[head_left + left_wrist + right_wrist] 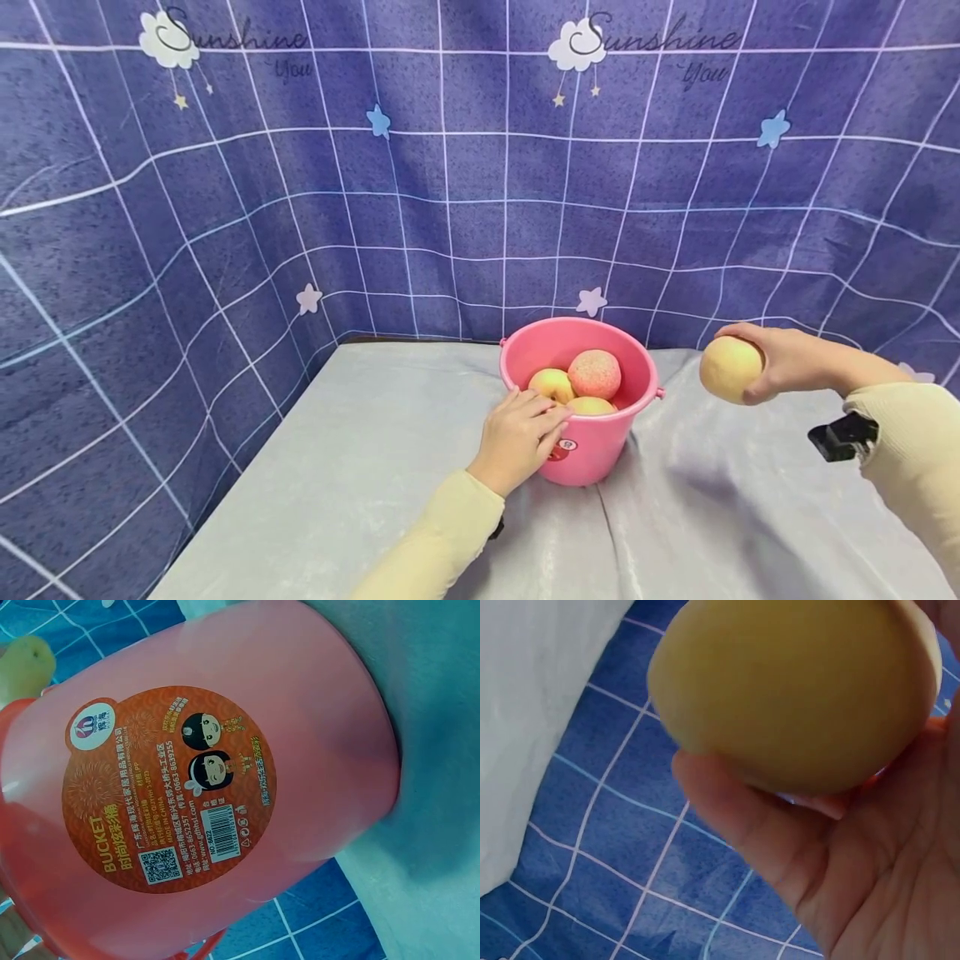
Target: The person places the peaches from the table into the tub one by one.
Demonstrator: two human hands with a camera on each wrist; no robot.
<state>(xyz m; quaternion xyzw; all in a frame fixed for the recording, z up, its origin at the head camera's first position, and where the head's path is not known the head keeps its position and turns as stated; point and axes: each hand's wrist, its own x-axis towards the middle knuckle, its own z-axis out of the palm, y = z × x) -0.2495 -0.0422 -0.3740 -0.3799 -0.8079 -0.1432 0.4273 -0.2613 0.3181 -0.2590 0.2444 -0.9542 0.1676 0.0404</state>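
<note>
A pink bucket [585, 450] with a round orange label [169, 791] stands upright on the grey cloth. Inside it lie a red speckled fruit [595, 374] and yellow fruits [551, 384]. My left hand [519, 435] holds the bucket's near left rim, its fingers laid over the edge. To the right of the bucket, my right hand [787, 360] grips a round, smooth yellow fruit [731, 369] above the cloth. Its thumb [727, 799] presses against the fruit in the right wrist view.
A grey cloth [360, 450] covers the table. Behind and to the left hangs a blue checked curtain [480, 167] with stars and clouds. The bucket's handle lug [659, 392] sticks out at the right of its rim.
</note>
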